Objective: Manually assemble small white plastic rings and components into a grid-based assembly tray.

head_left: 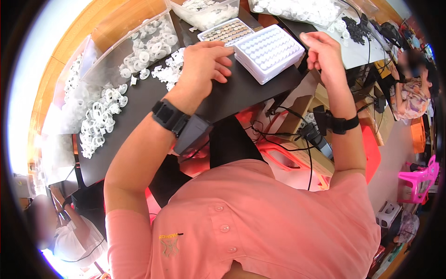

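Observation:
A stack of white plastic trays (269, 56) lies on the dark table, its top tray filled with rows of small white pieces. Left of the stack is my left hand (206, 63), its fingers loosely bent and apart, with nothing visible in them. My right hand (325, 53) hovers just past the stack's right edge, loosely curled, the fingers apart and no object showing. Behind the stack sits another tray (200, 37) holding rows of round metallic parts. Beside my left hand lies a scatter of small white plastic parts (169, 69).
Loose white ring-shaped parts (100, 118) are heaped on the table's left. Clear bins (109, 44) of parts line the far side. Black parts (355, 31) lie at the far right. Cables and a cardboard box (320, 160) are below; other people sit at both sides.

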Available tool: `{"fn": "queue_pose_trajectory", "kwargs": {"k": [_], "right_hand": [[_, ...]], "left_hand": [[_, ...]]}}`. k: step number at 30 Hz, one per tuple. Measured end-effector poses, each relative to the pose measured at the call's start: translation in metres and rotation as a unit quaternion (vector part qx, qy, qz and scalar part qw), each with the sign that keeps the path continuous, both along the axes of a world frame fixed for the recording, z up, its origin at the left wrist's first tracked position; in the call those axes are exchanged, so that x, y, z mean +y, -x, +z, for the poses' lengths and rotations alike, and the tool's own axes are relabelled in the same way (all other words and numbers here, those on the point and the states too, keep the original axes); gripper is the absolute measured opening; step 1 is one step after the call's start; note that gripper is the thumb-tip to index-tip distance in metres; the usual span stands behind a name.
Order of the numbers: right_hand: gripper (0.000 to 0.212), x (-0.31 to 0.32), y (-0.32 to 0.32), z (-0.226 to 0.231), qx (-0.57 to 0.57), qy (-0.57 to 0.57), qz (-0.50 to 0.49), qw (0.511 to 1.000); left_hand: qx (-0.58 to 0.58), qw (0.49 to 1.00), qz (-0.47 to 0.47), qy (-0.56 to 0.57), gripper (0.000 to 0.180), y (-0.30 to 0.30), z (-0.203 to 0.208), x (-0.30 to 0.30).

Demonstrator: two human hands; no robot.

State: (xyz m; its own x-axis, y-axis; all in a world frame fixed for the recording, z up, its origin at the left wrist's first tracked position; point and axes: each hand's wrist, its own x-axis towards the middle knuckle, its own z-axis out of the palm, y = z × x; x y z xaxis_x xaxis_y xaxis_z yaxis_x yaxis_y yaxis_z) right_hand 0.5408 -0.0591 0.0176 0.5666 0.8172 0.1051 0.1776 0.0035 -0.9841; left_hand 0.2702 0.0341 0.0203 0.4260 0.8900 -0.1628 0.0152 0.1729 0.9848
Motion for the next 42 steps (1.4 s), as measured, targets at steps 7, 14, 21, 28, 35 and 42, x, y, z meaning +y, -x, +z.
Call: {"fn": "queue_pose_trajectory", "kwargs": {"k": [7,14,21,28,35,42], "right_hand": [[0.017,-0.022,0.009,0.003,0.007,-0.095,-0.050,0.994],[0.011,-0.015,0.010,0.000,-0.017,-0.164,-0.019,0.986],[0.028,0.015,0.037,0.091,-0.068,-0.049,0.235,0.968],[0.027,0.153,0.035,0.045,-0.496,0.096,0.222,0.834],[0.024,0.196,0.037,0.020,-0.476,0.243,0.282,0.797],[0.028,0.184,0.040,0.025,-0.283,0.255,0.271,0.884]], "left_hand": [[0.029,0.997,0.050,-0.057,0.044,0.030,0.018,0.042],[0.045,0.998,0.038,-0.032,0.041,0.020,0.013,0.062],[0.070,0.996,0.059,0.002,0.044,0.014,0.010,0.075],[0.101,0.993,0.037,0.050,0.040,0.009,0.016,0.081],[0.051,0.995,0.032,0.082,0.045,0.012,0.016,0.084],[0.008,0.995,0.043,0.094,0.043,0.008,0.022,0.071]]}}
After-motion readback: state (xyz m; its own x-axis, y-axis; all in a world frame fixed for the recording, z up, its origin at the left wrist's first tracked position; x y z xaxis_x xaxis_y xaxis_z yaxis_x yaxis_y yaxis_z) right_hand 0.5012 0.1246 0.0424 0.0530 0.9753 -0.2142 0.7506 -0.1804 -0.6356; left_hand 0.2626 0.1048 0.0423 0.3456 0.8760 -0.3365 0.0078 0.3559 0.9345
